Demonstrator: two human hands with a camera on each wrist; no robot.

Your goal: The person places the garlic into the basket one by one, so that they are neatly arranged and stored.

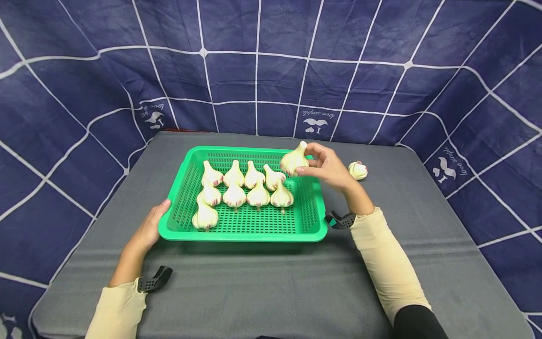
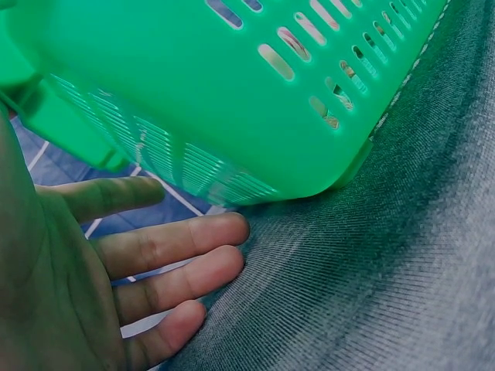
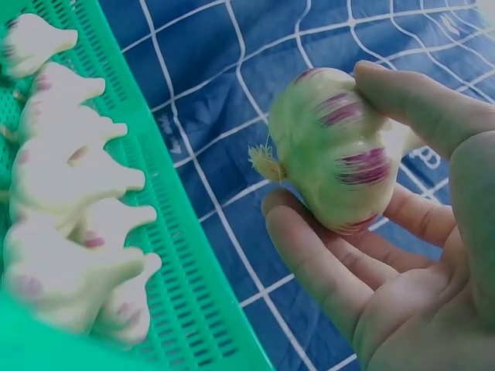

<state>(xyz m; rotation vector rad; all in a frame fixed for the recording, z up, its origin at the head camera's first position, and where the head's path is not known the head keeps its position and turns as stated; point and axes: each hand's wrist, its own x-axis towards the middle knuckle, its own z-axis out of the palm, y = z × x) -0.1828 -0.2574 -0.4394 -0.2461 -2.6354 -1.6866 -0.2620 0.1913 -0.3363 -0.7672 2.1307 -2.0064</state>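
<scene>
My right hand [image 1: 329, 167] pinches a garlic bulb [image 1: 294, 161] between thumb and fingers, above the right back part of a green plastic basket [image 1: 241, 238]. In the right wrist view this garlic bulb [image 3: 336, 154] shows purple streaks and a dry root tuft. Beside the basket's left end is my left hand [image 1: 152, 223], its fingertips by the rim. The left wrist view shows the left hand's fingers [image 2: 178, 243] extended and apart beside the basket wall [image 2: 201, 116]. Several white garlic bulbs [image 1: 235, 195] stand in rows inside the basket, mostly toward its back and left.
Another garlic bulb [image 1: 357, 170] lies on the grey cloth-covered table [image 1: 262, 287], right of the basket and behind my right wrist. Dark blue cloth [image 1: 279, 80] with white lines hangs around the back and sides.
</scene>
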